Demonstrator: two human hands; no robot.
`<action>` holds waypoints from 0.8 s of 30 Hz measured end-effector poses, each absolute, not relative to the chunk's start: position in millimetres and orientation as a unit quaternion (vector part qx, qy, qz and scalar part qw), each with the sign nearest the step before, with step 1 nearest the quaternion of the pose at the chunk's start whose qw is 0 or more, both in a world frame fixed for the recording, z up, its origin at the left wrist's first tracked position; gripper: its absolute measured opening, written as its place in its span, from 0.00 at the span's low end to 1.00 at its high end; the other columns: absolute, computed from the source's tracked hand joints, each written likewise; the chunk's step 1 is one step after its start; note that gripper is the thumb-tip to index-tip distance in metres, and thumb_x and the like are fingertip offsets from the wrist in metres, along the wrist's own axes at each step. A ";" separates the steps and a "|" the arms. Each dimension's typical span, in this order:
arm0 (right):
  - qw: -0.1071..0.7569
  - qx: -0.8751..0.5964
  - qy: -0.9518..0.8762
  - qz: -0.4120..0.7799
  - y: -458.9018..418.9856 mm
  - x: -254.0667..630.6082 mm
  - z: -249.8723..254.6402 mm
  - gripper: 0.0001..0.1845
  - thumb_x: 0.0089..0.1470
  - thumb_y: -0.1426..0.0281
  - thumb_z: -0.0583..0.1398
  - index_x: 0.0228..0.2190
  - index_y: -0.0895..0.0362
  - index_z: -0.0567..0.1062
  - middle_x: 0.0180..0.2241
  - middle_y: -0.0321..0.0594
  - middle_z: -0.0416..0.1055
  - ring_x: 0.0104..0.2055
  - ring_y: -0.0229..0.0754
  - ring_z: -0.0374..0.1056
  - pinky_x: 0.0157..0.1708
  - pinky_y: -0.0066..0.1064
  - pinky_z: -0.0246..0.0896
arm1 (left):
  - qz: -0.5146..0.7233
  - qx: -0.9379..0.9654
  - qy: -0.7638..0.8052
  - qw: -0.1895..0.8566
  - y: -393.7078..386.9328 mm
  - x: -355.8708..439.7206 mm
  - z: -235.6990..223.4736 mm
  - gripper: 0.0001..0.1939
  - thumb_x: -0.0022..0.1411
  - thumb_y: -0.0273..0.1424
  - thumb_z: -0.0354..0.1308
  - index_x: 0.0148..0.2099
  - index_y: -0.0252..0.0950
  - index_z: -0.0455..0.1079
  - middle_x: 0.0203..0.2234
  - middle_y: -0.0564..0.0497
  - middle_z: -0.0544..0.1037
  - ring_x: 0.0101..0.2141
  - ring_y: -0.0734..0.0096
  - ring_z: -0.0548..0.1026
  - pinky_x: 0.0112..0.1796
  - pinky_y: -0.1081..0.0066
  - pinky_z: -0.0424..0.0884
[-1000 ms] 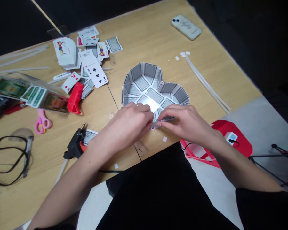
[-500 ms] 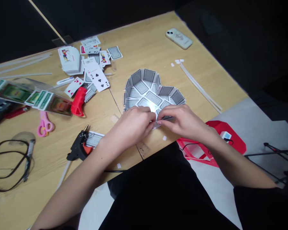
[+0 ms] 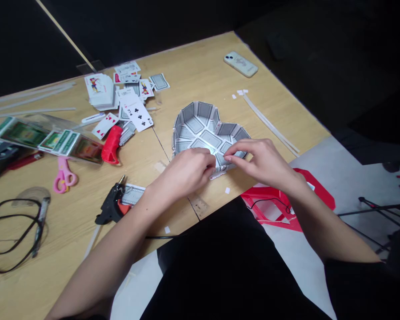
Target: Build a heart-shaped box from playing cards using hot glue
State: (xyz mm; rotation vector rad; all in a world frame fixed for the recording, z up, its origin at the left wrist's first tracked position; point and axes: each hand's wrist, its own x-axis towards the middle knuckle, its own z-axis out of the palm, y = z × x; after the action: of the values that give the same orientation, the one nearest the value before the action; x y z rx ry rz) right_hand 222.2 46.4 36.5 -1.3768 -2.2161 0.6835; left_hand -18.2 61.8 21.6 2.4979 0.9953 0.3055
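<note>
A heart-shaped box made of grey-backed playing cards [image 3: 200,124] sits on the wooden table [image 3: 193,66]. My left hand [image 3: 186,171] is curled at the box's near point, its fingers pinching the card wall there. My right hand [image 3: 262,162] pinches the same near wall from the right, its fingertips close to those of the left. The box's near tip is hidden under both hands.
A black hot glue gun [image 3: 111,206] lies left of my left arm. Loose cards and a deck [image 3: 102,91], a red tool [image 3: 111,144], pink scissors [image 3: 64,175], glue sticks [image 3: 270,124], a phone [image 3: 240,63] and glasses [image 3: 16,226] lie around. A red stool [image 3: 286,204] stands at right.
My right hand has lifted a little and moved up along the box's near-right wall. My left hand stays at the near point. The view has tilted, so everything sits lower in the picture.
</note>
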 end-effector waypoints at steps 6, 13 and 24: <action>0.189 -0.454 -0.832 0.257 45.6 221.0 35.1 0.05 0.67 0.70 0.66 0.40 0.51 0.85 0.43 0.38 0.87 0.48 0.48 0.82 0.50 0.41 0.71 | 0.104 0.899 0.365 0.221 61.0 -17.7 23.0 0.09 0.68 0.22 0.59 0.39 0.36 0.80 0.35 0.48 0.83 0.36 0.61 0.80 0.37 0.64 0.69; 0.169 -0.430 -0.855 0.236 46.9 238.9 35.5 0.03 0.67 0.69 0.68 0.42 0.50 0.84 0.42 0.38 0.86 0.48 0.51 0.80 0.54 0.46 0.71 | 0.112 0.900 0.360 0.221 62.2 -18.2 21.9 0.09 0.69 0.23 0.58 0.38 0.36 0.80 0.34 0.48 0.82 0.34 0.62 0.79 0.36 0.64 0.68; 0.179 -0.409 -0.865 0.229 51.6 246.2 23.9 0.05 0.69 0.71 0.64 0.38 0.52 0.81 0.37 0.38 0.83 0.42 0.48 0.78 0.65 0.51 0.66 | 0.092 0.896 0.367 0.231 62.3 -18.6 24.9 0.09 0.71 0.24 0.58 0.40 0.35 0.80 0.35 0.47 0.82 0.37 0.61 0.80 0.38 0.64 0.69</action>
State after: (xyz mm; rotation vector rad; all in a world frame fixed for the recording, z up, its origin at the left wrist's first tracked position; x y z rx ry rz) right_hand 246.2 51.6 23.9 -1.1557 -2.4460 0.6460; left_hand -18.6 62.3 24.9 2.4648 1.0098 0.2518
